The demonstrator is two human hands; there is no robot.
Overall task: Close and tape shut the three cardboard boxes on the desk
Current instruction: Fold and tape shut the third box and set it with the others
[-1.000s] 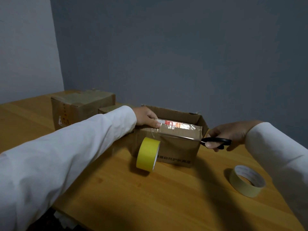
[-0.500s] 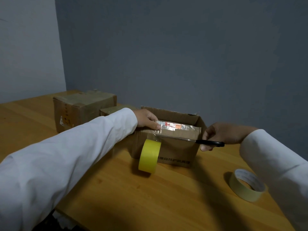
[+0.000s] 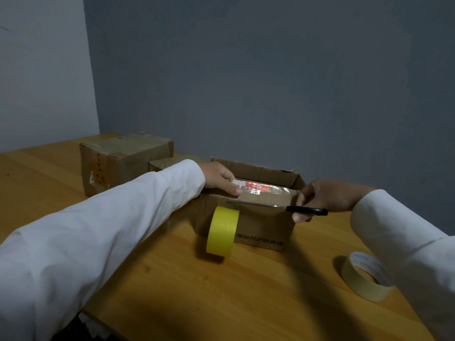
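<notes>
Left hand: our left hand [image 3: 219, 177] lay on the near top edge of the open box [image 3: 248, 217], fingers straight and close together, pressing the clear tape [image 3: 261, 189] down onto the cardboard; the thumb was hidden behind the fingers
Right hand: our right hand [image 3: 320, 198] gripped the black handle of the scissors [image 3: 280, 207], fingers curled round it; we could not make out how the fingers sat in the loops
Scissors: the blades pointed left along the box's front face, just under the top edge; whether they were parted or closed on the tape we could not tell
Open box: it stood mid-desk [image 3: 172, 291] with its rear flaps up; dark print ran along the bottom of its front, too blurred to read
Yellow roll: the yellow tape roll [image 3: 221, 232] hung on edge against the box's front left corner; the strip joining it to the box was hard to see
Other boxes: a closed, taped box [image 3: 118, 166] sat at the back left; a second smaller box [image 3: 167, 163] beside it was mostly hidden behind our left sleeve
Pale roll: a cream tape roll [image 3: 364, 279] lay flat at the right, partly cut off by our right sleeve
</notes>
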